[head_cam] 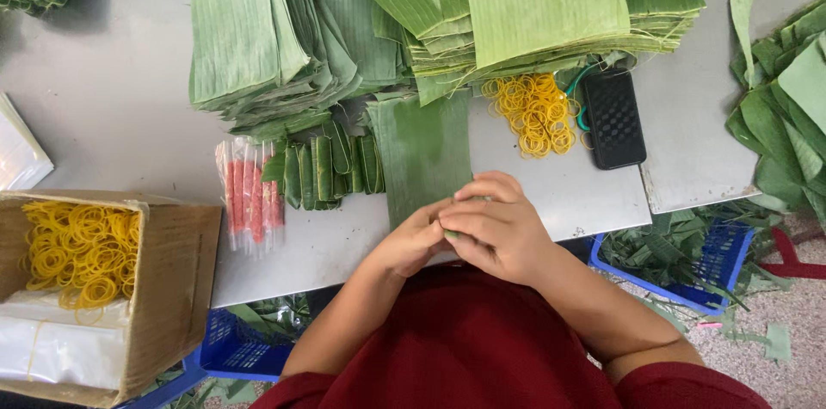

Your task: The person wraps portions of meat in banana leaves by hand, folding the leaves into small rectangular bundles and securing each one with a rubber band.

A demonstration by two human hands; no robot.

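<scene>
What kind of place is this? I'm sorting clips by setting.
Likely a small food-wrapping workshop: stacks of cut banana leaves cover a grey table, with loose yellow rubber bands, a cardboard box holding more bands, and small folded leaf bundles.

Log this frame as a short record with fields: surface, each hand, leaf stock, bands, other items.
surface: grey table
left hand: fingers curled against the right hand at the table's near edge
right hand: closed over something small and green; what it is stays hidden
leaf strip: lies flat just beyond the hands
leaf stacks: cut squares piled along the far side
folded leaf pieces: row beside a clear packet of red sticks
rubber bands: loose yellow pile; more in cardboard box
phone: black, beside the pile
</scene>
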